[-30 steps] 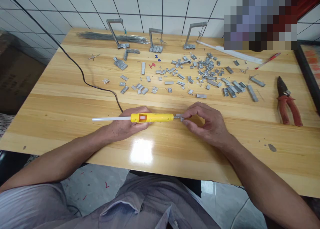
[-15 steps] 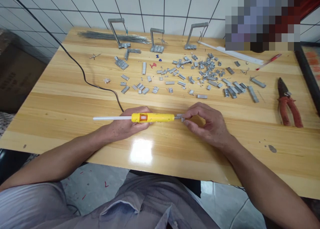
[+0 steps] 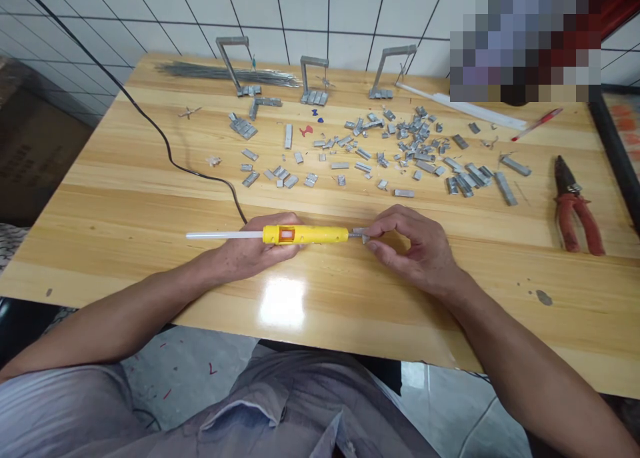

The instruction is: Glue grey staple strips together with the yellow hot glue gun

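My left hand [image 3: 250,248] is wrapped round a yellow hot glue gun [image 3: 320,235], whose body hides most of the fingers. A white glue stick [image 3: 223,236] sticks out of its back end toward the left. The nozzle points right and meets a small grey metal piece [image 3: 364,237]. Thumb and forefinger of my right hand [image 3: 417,245] pinch this piece at the nozzle tip. Whether glue is coming out is too small to make out.
Many small grey metal pieces [image 3: 420,135] lie scattered beyond my hands. Three grey frames [image 3: 314,78] stand along the wall, near a bundle of wires [image 3: 200,73]. Red-handled pliers [image 3: 570,205] lie at right, and a black cord [image 3: 170,155] runs across the left.
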A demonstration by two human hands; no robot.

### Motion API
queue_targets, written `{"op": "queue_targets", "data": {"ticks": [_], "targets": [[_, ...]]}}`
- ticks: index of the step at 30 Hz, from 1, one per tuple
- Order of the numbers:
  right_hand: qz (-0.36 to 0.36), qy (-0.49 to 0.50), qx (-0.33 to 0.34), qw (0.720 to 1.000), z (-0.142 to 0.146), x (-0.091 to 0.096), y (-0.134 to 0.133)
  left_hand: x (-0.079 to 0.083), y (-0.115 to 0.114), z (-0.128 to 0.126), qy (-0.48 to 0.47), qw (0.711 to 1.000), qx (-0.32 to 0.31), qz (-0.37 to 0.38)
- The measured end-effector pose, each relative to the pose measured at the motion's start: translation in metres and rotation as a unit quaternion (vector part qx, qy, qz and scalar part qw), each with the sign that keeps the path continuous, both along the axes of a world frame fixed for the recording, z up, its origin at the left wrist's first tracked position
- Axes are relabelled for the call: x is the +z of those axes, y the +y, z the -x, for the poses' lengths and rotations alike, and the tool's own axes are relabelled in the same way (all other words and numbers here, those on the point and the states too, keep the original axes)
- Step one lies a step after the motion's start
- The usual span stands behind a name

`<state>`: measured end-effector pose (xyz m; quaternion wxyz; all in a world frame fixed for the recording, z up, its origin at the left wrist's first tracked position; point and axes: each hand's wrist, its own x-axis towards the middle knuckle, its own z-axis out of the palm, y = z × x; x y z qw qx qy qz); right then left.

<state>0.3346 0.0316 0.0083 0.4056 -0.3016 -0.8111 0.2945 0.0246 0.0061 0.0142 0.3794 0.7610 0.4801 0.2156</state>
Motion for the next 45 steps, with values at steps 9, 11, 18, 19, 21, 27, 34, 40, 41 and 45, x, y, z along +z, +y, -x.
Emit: {"op": "queue_targets", "data": {"ticks": [9,11,18,19,21,27,34,40,41,45], "targets": [[-0.017,-0.009,0.0,1.0,0.0012,0.0019,0.0001,0.0015,0.0006,-0.0008,-0.01,1.0,-0.002,-0.002],[-0.011,-0.007,0.001,1.0,0.0014,0.0015,0.0001,0.0021,0.0005,-0.0011,-0.004,1.0,-0.003,0.001],[0.0,-0.01,0.001,1.0,0.0006,0.0023,0.0,0.0022,-0.0002,-0.0007,0.015,1.0,0.007,0.013],[0.002,-0.009,0.002,1.0,0.0007,0.0026,-0.0001,0.0023,-0.0002,-0.0008,0.013,1.0,0.007,0.013],[0.007,-0.008,0.001,1.0,0.001,0.0031,-0.0001,0.0025,-0.0002,-0.0011,0.006,1.0,0.007,0.015],[-0.001,-0.007,0.005,1.0,0.0016,0.0023,0.0002,0.0025,-0.0006,-0.0006,0.001,1.0,0.013,0.025],[0.001,-0.013,0.003,1.0,0.001,0.0029,-0.0003,0.0027,-0.0002,-0.0014,0.002,1.0,0.01,0.025],[-0.01,-0.009,0.007,1.0,0.0007,0.0012,-0.0006,0.0021,0.0003,-0.0009,0.015,0.999,0.013,0.026],[-0.01,-0.009,0.006,1.0,0.0006,0.0009,-0.0005,0.0028,0.0002,-0.0013,0.017,0.999,0.014,0.028],[-0.008,-0.011,0.006,1.0,-0.0001,0.0008,-0.0001,0.0061,-0.0001,-0.0038,0.026,0.998,0.019,0.046]]}}
